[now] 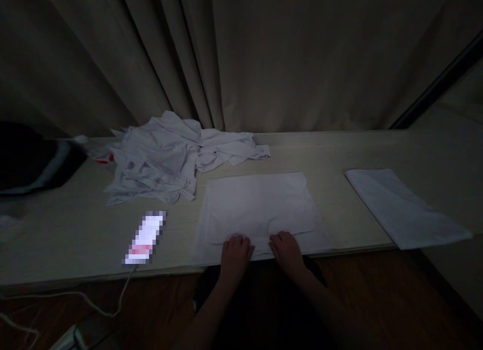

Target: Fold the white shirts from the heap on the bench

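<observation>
Two bare hands rest side by side on the near edge of a flattened white cloth in the head view, the only view there is. The left hand lies knuckles up with its fingers curled onto the cloth's front hem; the right hand does the same just beside it, and a narrow gap parts them. The light is too dim to tell whether either hand pinches the fabric or only presses on it. The cloth lies spread roughly square on the pale table, its front hem at the table's near edge, with a shallow crease running across its lower part.

It looks like thin, soft fabric: light, limp, with no stiffness of its own, so it would likely sag and wrinkle wherever it is lifted without support. It seems neither fragile nor slippery on the matt tabletop. The best places to take hold appear to be the hem or the two near corners, pinched between thumb and fingers and kept taut.

Beyond it to the left lies a crumpled heap of white garments, well apart from the hands. A folded white piece lies to the right, overhanging the table edge. A lit phone with a cable lies left of the cloth, and a curtain hangs behind.
</observation>
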Motion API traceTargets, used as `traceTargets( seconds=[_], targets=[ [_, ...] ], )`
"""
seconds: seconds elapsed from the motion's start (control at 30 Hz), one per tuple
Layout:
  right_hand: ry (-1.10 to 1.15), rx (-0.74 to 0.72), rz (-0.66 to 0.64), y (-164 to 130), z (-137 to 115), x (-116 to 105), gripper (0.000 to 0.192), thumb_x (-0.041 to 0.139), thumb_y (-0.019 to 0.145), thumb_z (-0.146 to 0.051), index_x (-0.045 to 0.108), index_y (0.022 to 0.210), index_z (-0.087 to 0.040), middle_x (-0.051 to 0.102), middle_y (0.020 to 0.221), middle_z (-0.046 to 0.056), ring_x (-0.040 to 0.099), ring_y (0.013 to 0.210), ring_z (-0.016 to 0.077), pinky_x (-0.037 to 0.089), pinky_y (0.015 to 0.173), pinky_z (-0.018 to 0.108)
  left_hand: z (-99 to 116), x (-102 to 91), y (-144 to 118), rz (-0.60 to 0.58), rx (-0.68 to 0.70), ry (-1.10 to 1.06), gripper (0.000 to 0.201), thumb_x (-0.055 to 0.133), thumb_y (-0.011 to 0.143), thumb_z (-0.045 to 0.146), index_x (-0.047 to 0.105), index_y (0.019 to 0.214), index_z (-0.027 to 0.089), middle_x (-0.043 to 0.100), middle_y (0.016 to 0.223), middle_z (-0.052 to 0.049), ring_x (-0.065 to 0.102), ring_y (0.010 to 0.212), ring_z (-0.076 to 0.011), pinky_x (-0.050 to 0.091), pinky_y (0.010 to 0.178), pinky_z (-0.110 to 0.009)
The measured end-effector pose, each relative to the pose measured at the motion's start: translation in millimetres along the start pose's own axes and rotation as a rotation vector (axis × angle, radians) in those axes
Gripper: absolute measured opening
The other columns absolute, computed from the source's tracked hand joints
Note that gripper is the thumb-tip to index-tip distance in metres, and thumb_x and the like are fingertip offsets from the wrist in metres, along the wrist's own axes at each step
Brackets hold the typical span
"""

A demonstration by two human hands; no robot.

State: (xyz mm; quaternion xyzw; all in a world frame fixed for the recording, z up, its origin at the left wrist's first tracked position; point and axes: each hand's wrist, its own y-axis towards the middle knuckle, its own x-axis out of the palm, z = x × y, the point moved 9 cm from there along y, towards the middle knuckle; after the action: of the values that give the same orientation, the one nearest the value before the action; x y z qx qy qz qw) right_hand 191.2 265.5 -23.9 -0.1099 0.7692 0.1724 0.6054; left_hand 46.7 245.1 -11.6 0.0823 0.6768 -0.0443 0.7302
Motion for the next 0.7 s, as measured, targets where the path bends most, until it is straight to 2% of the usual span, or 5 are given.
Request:
traceTargets(
  seconds=[0.2, 0.37, 0.47, 0.57, 0.7],
  targets=[
    [0.01, -0.02, 0.042, -10, 2, -3, 0.02, 0.046, 0.091, -0.018, 0.062, 0.103, -0.02, 0.058, 0.094, 0.007, 0.049, 0.088, 0.0204, 0.038, 0.08, 0.031, 4, -0.3, -7, 0.012, 0.047, 0.009, 0.022, 0.041, 0.091, 0.025, 0.059, 0.102, 0.02, 0.062, 0.104, -0.007, 0.052, 0.1, -0.0253, 0.038, 0.084, -0.041],
    [-0.001, -0.011, 0.06, -12, 0, -4, 0.023, 0.048, 0.088, -0.013, 0.064, 0.102, -0.019, 0.06, 0.104, 0.009, 0.051, 0.096, 0.0211, 0.041, 0.085, 0.031, 7, -4.7, -5, 0.006, 0.095, -0.001, 0.023, 0.039, 0.091, 0.022, 0.062, 0.094, 0.021, 0.065, 0.102, -0.006, 0.056, 0.096, -0.0222, 0.042, 0.083, -0.038],
    [-0.024, -0.022, 0.048, -16, -2, -2, 0.028, 0.051, 0.085, -0.01, 0.063, 0.108, -0.018, 0.062, 0.105, 0.01, 0.053, 0.099, 0.0223, 0.043, 0.088, 0.032, 9, -5.2, -13, 0.011, 0.089, -0.003, 0.025, 0.039, 0.091, 0.021, 0.061, 0.104, 0.02, 0.065, 0.107, -0.008, 0.057, 0.1, -0.0222, 0.043, 0.086, -0.039],
    [-0.012, -0.064, 0.082, -26, -3, -3, 0.032, 0.048, 0.088, -0.017, 0.059, 0.117, -0.016, 0.062, 0.116, 0.012, 0.053, 0.109, 0.0233, 0.042, 0.096, 0.036, 10, 0.6, -31, 0.03, 0.085, 0.002, 0.037, 0.04, 0.091, 0.028, 0.05, 0.126, 0.021, 0.056, 0.13, -0.011, 0.049, 0.121, -0.0257, 0.038, 0.099, -0.045],
    [0.01, -0.142, 0.082, -44, 0, -3, 0.04, 0.044, 0.091, -0.026, 0.05, 0.13, -0.016, 0.053, 0.133, 0.012, 0.047, 0.123, 0.0235, 0.037, 0.105, 0.042, 11, 17.1, -52, 0.01, 0.137, 0.057, 0.058, 0.049, 0.085, 0.035, 0.034, 0.139, 0.023, 0.035, 0.149, -0.013, 0.03, 0.137, -0.0314, 0.025, 0.109, -0.057]
  ],
)
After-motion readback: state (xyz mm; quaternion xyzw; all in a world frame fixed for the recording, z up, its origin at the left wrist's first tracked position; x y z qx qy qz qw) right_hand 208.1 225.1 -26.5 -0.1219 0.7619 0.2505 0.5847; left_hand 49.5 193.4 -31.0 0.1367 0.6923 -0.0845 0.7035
